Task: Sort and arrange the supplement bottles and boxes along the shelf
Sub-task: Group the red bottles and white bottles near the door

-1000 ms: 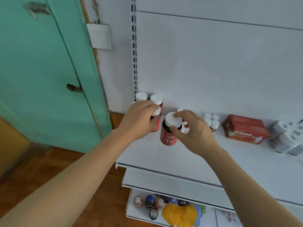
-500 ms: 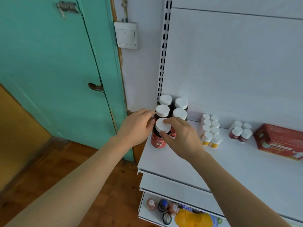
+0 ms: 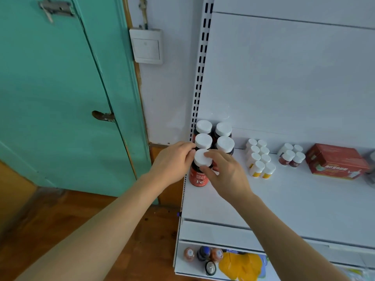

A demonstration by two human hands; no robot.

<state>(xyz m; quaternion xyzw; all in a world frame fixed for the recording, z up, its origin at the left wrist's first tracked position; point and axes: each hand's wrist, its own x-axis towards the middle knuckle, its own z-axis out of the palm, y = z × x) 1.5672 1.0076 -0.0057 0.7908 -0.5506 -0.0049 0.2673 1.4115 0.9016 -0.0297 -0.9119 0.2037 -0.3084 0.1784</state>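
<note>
1. The right hand (image 3: 227, 175) pinches the white cap of the Fe bottle (image 3: 198, 171). The thumb is on the near side of the cap and the fingers curl over the top.
2. The left hand (image 3: 174, 161) is just to the left of the same cap. Its fingertips touch the cap's side. I cannot tell if it grips or only steadies.
3. The Fe bottle stands up straight between the two hands, at the left front edge of the shelf (image 3: 284, 199).
4. Just behind the hands stand four bottles (image 3: 213, 136) of the same kind, two by two, tight in the back left corner. The Fe bottle sits in front of the left pair and looks like it touches them.
5. I think the step is lining this bottle up as the front of the left row. To do it well, keep it straight up, slide it back gently, and stop when it meets the one behind. Push low and slow so the back ones do not tip. It is close to the shelf's left edge, so do not nudge it left.
6. Turn the "Fe" label to face front before letting go.
7. To the right of the right hand stand small yellow bottles (image 3: 259, 159) in two rows. Farther right are four small red bottles (image 3: 291, 156), then a red box (image 3: 336, 162). These already look tidy.
</note>
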